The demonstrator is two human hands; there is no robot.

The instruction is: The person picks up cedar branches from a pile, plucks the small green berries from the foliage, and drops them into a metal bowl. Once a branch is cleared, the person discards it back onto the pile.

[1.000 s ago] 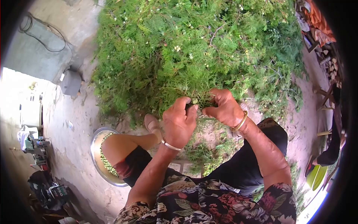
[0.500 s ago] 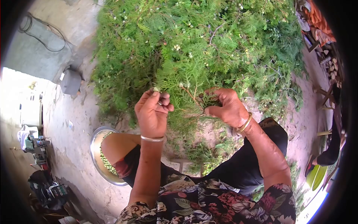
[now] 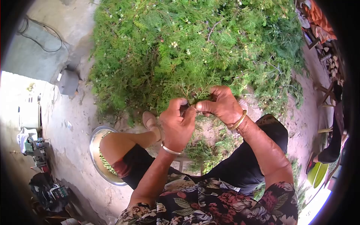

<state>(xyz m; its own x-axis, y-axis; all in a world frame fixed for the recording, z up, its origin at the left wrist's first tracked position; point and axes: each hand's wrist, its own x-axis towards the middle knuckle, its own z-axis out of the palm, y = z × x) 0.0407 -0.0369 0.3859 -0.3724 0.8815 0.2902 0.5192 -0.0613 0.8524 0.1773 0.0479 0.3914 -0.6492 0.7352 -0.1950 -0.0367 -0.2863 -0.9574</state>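
Note:
A leafy green conifer sprig [image 3: 190, 91] stands up between my two hands. My right hand [image 3: 222, 107] pinches it between thumb and fingers, its stem hidden by them. My left hand [image 3: 177, 122] is closed, thumb against fingers, its tips meeting my right thumb at the base of the sprig. What the left fingers grip there is too small and covered to make out. Just beyond both hands lies a big heap of conifer branches [image 3: 138, 56] dotted with small pale cones.
A metal basin [image 3: 92, 150] of small green cones is beside my left knee, partly behind it. A grey container [image 3: 68, 82] stands at the left by the wall. Stacked firewood [image 3: 333, 67] lies at the right, and loose sprigs litter the ground between my legs.
My left hand, earlier apart with a small pale cone at its fingertips, has moved right to meet the right hand at the sprig. The cone no longer shows. My right hand has shifted slightly left.

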